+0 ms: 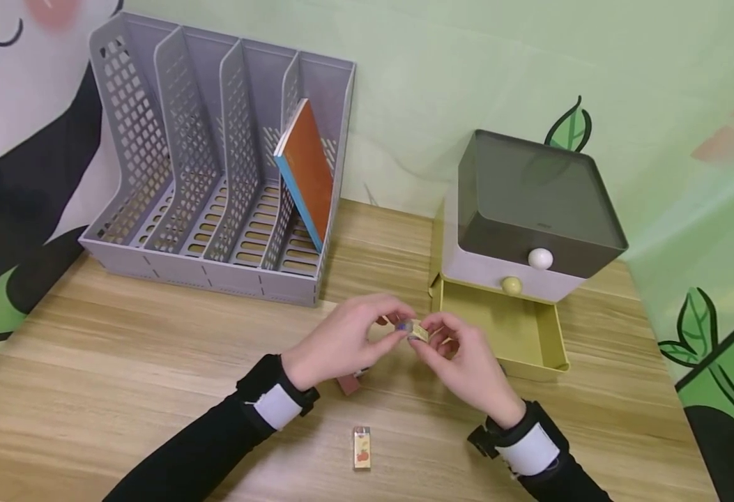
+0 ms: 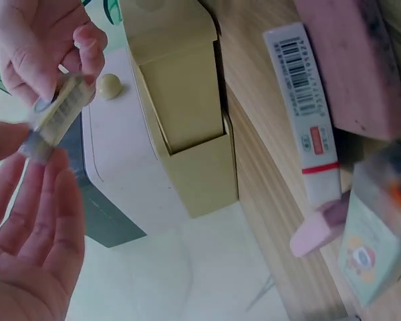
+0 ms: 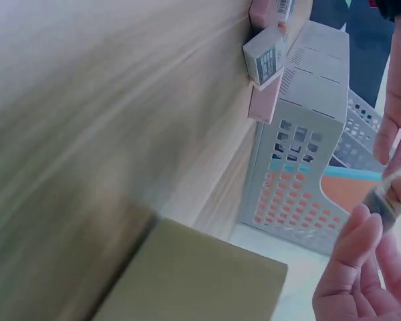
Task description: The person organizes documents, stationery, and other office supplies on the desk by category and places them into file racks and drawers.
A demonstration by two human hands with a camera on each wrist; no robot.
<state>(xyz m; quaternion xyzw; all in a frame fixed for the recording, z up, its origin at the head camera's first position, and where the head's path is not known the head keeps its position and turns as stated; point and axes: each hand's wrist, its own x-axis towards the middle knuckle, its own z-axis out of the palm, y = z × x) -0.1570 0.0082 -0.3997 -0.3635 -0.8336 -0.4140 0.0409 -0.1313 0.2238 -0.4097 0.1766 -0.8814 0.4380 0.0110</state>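
Observation:
In the head view, both hands meet over the table in front of a small drawer cabinet. Between the fingertips of my left hand [image 1: 341, 341] and my right hand [image 1: 467, 366] is a small eraser [image 1: 419, 332] in a pale yellow sleeve, pinched from both sides. The left wrist view shows a blurred barcode on this eraser [image 2: 61, 110]. Below the left hand lies a pink eraser [image 1: 348, 384], partly covered by that hand. Nearer the front is an eraser [image 1: 362, 447] with a fruit picture on its sleeve. A white-sleeved eraser [image 2: 301, 100] with a barcode appears in the left wrist view.
The cabinet's yellow bottom drawer [image 1: 557, 335] is pulled out beside the right hand. Above it are a white drawer [image 1: 476, 272] and a dark top drawer [image 1: 486, 240]. A grey file rack [image 1: 172, 268] stands at the back left, with an orange-covered book [image 1: 309, 171] leaning in its rightmost slot.

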